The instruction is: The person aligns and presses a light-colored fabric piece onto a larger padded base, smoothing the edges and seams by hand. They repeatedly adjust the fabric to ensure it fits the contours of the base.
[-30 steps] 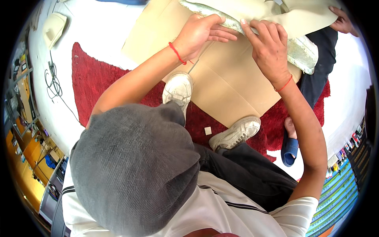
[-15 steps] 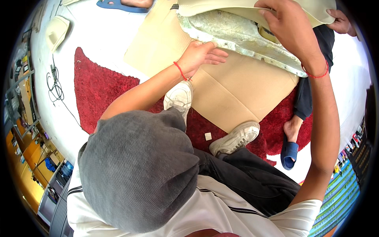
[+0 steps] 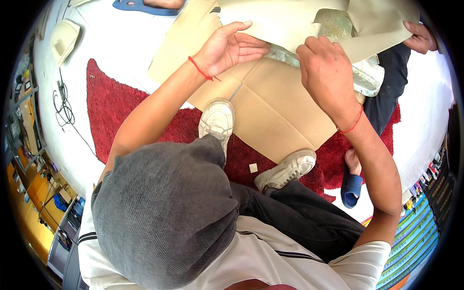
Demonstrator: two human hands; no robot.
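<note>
A beige, leather-like sheet [image 3: 280,21] with a cut-out opening lies over a long curved panel [image 3: 369,77] that has a rough, pale greenish surface. My right hand [image 3: 328,72] is closed on the sheet's near edge, knuckles up. Fingers stretched out and palm showing, my left hand [image 3: 232,50] is at the sheet's near left edge; whether its fingertips touch the sheet I cannot tell. At the far right, another person's hand [image 3: 420,38] grips the sheet's end. Most of the panel is hidden; its right end and a strip between my hands show.
Under the panel lies a cardboard sheet [image 3: 275,106] over a red rug [image 3: 116,106]. Another person's foot in a blue sandal [image 3: 352,191] stands at right; a second blue sandal [image 3: 145,7] is at the top. A pale moulded piece [image 3: 65,41] and a black cable [image 3: 65,106] lie at left.
My right hand has come nearer and left, drawing the sheet's edge over the panel, which is now mostly covered. My left hand has left the panel's rim, moved slightly up-left and turned its palm into view.
</note>
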